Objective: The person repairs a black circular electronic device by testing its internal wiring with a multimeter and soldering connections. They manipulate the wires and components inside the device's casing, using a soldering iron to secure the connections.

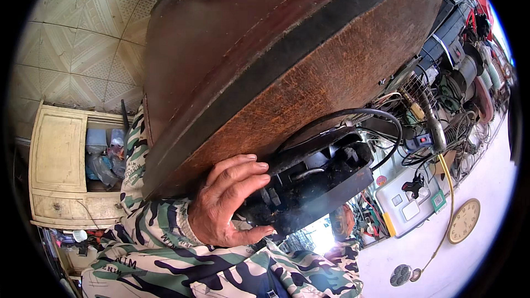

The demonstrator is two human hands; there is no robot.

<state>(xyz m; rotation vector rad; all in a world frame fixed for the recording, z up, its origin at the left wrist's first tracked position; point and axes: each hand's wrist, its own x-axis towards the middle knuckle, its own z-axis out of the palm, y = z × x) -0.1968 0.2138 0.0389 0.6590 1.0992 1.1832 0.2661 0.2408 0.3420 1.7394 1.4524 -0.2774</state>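
My left hand [229,204] grips the left end of a black plastic housing [314,201], thumb on the near side and fingers on the far side. The housing is a long open shell, dusty within, with ribs and a small curved light-coloured part inside. A thick black cable [398,127] loops beside its right end. Of my right hand [343,222], only a part shows at the housing's near right edge; its fingers are hidden. Both arms wear camouflage sleeves.
A large worn brown rounded surface [309,83] with a black band lies just beyond the housing. At right are tangled wires [458,124], a tool with a yellow cord [436,132], a white case [406,201] and a round clock [464,221]. A cream cabinet [58,149] stands left on tiled floor [94,38].
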